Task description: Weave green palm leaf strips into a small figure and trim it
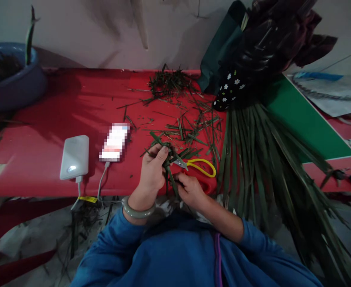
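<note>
My left hand (152, 170) is closed around a small woven piece of green leaf strips (167, 156), held just above the near edge of the red table (58, 119). A pale bangle sits on that wrist. My right hand (190, 189) pinches the lower ends of the same strips, just below and right of the left hand. Yellow-handled scissors (200, 166) lie on the table right beside both hands.
A white power bank (74, 157) and a phone (115, 142) lie left of my hands, with cables hanging off the edge. Leaf scraps (175, 95) litter the table's middle. A bundle of long green leaves (262, 159) lies at the right, a green board (301, 115) behind it, a blue basin (10, 79) far left.
</note>
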Available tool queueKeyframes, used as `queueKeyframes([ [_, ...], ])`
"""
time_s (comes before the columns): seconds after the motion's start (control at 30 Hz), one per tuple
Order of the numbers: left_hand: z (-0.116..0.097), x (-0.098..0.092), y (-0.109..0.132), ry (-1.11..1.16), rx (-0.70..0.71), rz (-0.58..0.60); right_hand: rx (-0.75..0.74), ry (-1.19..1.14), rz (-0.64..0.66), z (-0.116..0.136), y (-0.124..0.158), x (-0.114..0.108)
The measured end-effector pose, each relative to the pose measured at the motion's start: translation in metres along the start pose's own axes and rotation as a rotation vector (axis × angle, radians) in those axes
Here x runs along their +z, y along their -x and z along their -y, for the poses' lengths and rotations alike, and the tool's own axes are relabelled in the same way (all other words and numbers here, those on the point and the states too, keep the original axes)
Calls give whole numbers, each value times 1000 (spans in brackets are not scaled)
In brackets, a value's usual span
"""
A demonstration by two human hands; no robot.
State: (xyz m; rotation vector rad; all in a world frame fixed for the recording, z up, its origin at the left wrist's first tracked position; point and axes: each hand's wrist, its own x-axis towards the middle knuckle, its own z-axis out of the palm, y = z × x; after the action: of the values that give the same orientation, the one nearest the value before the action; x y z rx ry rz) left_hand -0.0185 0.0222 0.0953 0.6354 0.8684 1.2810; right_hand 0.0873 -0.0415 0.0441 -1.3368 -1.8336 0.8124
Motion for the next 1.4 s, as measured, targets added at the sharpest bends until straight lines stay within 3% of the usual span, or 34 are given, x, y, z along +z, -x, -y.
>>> queueKeyframes([
  [0.57, -1, -2, 6, -26, -21, 8, -34, 123, 104, -1, 10, 12],
  [0.83, 3, -9, 10, -43, 62, 227, 149, -19, 106, -6, 13, 12],
  [1.4, 0, -7, 19, -44, 97, 349, -31, -139, 12, -14, 11, 16],
])
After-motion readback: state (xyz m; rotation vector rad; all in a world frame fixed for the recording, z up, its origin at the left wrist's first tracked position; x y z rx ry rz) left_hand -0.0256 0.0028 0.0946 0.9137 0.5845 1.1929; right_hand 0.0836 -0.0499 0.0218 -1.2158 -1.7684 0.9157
